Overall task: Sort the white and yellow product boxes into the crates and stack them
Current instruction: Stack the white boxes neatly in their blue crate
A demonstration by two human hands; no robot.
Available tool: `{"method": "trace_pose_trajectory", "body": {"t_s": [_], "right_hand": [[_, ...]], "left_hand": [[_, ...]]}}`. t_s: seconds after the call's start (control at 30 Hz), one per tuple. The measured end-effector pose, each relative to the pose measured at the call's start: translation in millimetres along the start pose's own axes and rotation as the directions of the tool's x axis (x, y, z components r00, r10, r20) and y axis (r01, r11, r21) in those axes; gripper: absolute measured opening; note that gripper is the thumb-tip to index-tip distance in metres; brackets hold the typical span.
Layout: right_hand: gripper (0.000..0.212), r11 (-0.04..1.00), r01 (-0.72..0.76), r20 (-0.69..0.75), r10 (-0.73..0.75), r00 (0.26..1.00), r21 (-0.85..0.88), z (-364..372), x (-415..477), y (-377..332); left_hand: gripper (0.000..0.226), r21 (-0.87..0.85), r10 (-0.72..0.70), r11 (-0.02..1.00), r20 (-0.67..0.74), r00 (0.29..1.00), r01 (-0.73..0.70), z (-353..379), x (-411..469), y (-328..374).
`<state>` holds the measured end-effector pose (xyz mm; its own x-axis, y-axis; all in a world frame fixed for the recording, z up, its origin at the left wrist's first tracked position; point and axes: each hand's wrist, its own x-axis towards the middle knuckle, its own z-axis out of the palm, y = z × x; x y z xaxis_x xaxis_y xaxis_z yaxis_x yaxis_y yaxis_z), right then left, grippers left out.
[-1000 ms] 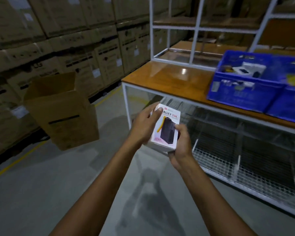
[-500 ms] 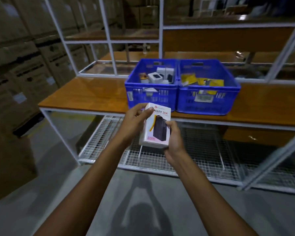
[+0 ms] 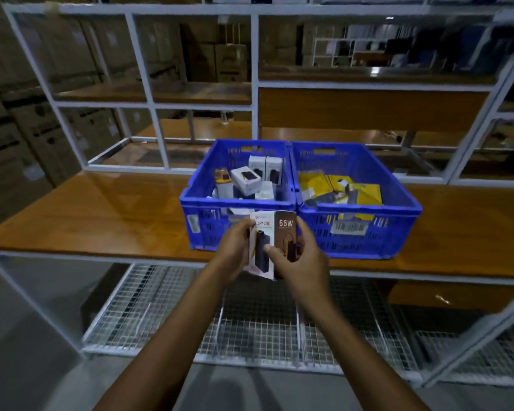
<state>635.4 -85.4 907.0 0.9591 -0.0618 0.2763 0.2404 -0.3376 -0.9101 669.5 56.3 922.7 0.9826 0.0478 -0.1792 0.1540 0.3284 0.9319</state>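
Between the two hands, held up just in front of the near wall of the left crate: a white rectangular cardboard product box (image 3: pixel 260 241) with a dark side panel printed 65W. Gripped along its left edge by the left hand (image 3: pixel 235 250) and round its right side by the right hand (image 3: pixel 301 262), with the right thumb laid across the white front face. Both hands clamped on it, close together, with only the box between. Held long axis upright, slightly tilted, turned to show both front and dark side.

Straight ahead of the hands, just beyond the fingertips: a blue slotted plastic crate (image 3: pixel 196 201) holding a loose jumble of small white boxes (image 3: pixel 245 178). Ahead and to the right of the right hand, pressed side by side against the first: a second blue plastic crate (image 3: pixel 404 207) filled with flat yellow packets (image 3: pixel 365 192). Both set on the glossy brown wooden counter (image 3: pixel 101 209), inside a white metal rack frame (image 3: pixel 254 54). Below the hands, a white wire-mesh shelf (image 3: pixel 161 307).

Judged by colour, bound for the crate straight ahead: a short lift forward over the near rim, reachable by either hand, the left seemingly a little nearer. Probably best laid flat rather than on end, for neater stacking afterwards.
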Motion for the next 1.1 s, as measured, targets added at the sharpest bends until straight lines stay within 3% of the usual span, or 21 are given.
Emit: {"method": "trace_pose_trajectory", "body": {"t_s": [0.1, 0.27, 0.5, 0.63, 0.73, 0.83, 0.9, 1.03, 1.1], "right_hand": [[0.087, 0.992, 0.062, -0.04, -0.067, 0.997, -0.111, 26, 53, -5], [0.095, 0.989, 0.131, 0.021, -0.13, 0.991, -0.071, 63, 136, -9], [0.092, 0.987, 0.155, 0.161, -0.147, 0.976, -0.036, 86, 234, 4], [0.083, 0.996, 0.053, 0.275, -0.03, 0.961, -0.078, 88, 274, 16], [0.066, 0.976, 0.061, 0.33, 0.011, 0.944, -0.207, 88, 295, 33], [0.047, 0.957, 0.096, 0.305, -0.008, 0.952, -0.275, 83, 305, 51], [0.037, 0.952, 0.105, 0.3, -0.015, 0.954, -0.286, 79, 308, 55], [0.025, 0.922, 0.192, 0.455, -0.019, 0.89, -0.337, 81, 305, 62], [0.026, 0.88, 0.287, 0.537, -0.044, 0.843, -0.379, 83, 303, 65]], "left_hand": [[0.028, -0.016, 0.065, 0.998, -0.005, 0.998, -0.065, -9, 50, 23], [0.031, -0.014, 0.172, 0.985, 0.051, 0.984, -0.171, -30, 129, 65], [0.027, 0.225, 0.264, 0.937, 0.046, 0.963, -0.268, -37, 206, 95], [0.03, 0.377, 0.22, 0.899, 0.054, 0.974, -0.224, -37, 245, 86], [0.029, 0.461, 0.137, 0.879, 0.005, 0.991, -0.124, -40, 265, 75], [0.046, 0.471, 0.04, 0.882, -0.119, 0.992, 0.021, -51, 285, 63], [0.043, 0.495, 0.034, 0.866, -0.202, 0.979, 0.072, -61, 298, 55], [0.028, 0.803, 0.191, 0.594, -0.091, 0.977, -0.041, -64, 296, 47], [0.022, 0.897, 0.19, 0.437, -0.019, 0.982, -0.067, -59, 288, 44]]}}
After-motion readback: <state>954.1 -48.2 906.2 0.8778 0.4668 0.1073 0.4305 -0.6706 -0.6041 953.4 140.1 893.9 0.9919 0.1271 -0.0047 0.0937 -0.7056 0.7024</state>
